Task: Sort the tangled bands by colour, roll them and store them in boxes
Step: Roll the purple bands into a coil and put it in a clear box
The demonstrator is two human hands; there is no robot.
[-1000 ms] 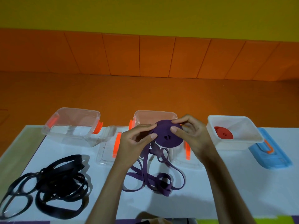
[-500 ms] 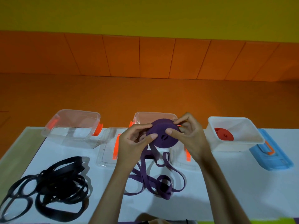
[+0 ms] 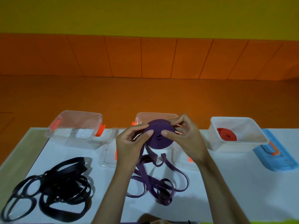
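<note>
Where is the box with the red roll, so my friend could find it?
Look along the far edge of the white table, where three boxes stand in a row. Go to the right end, beside a blue lid. That white box is not see-through like the clear boxes, and it holds a red roll.

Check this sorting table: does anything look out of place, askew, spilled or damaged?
Nothing looks spilled or damaged. Only unfinished work stands out: the black bands lie in a tangled heap at the left of the table, and the purple band, partly rolled in the left hand and right hand, trails loose loops below.
</note>
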